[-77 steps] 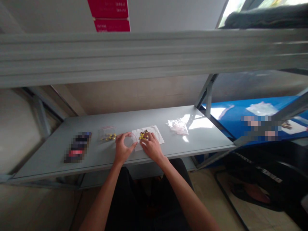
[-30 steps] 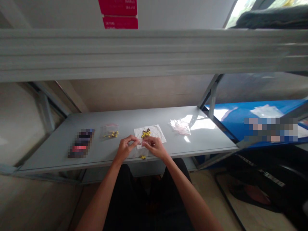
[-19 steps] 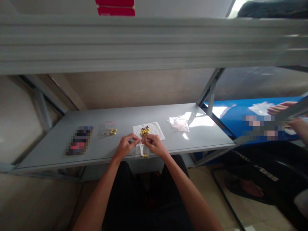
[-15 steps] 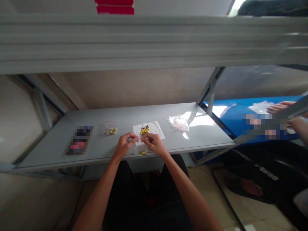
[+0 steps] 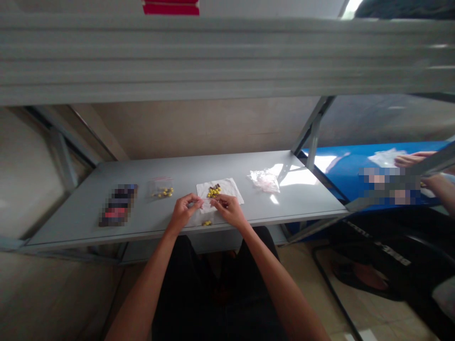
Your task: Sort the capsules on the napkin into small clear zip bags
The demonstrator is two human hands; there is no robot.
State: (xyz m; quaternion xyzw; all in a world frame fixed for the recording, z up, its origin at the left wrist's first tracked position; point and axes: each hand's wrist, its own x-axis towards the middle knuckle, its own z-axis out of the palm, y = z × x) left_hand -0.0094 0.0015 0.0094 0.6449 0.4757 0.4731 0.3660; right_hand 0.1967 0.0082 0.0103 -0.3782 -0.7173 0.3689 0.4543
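Observation:
My left hand (image 5: 184,211) and my right hand (image 5: 230,209) pinch the top of a small clear plastic bag (image 5: 199,218) near the table's front edge. Several yellow pieces (image 5: 206,223) lie at the bottom of this bag. Just beyond my fingers, a white cloth or tissue (image 5: 232,190) is spread on the table, bearing a small pile of yellow and brown pieces (image 5: 213,192). They look like beads or small fittings, too small to name surely. To the left sits another clear bag (image 5: 161,184) with yellow pieces inside.
Clear plastic bags (image 5: 265,181) lie right of the cloth on the grey table (image 5: 192,166). A blurred-out dark and red object (image 5: 118,205) is at the left. A grey shelf beam (image 5: 213,61) crosses above. At right, another person's hand (image 5: 414,159) is over a blue table (image 5: 341,166).
The yellow pieces in the held bag have shifted slightly left, and the bag hangs a little differently. Both hands keep their pinch. The view has tilted slightly.

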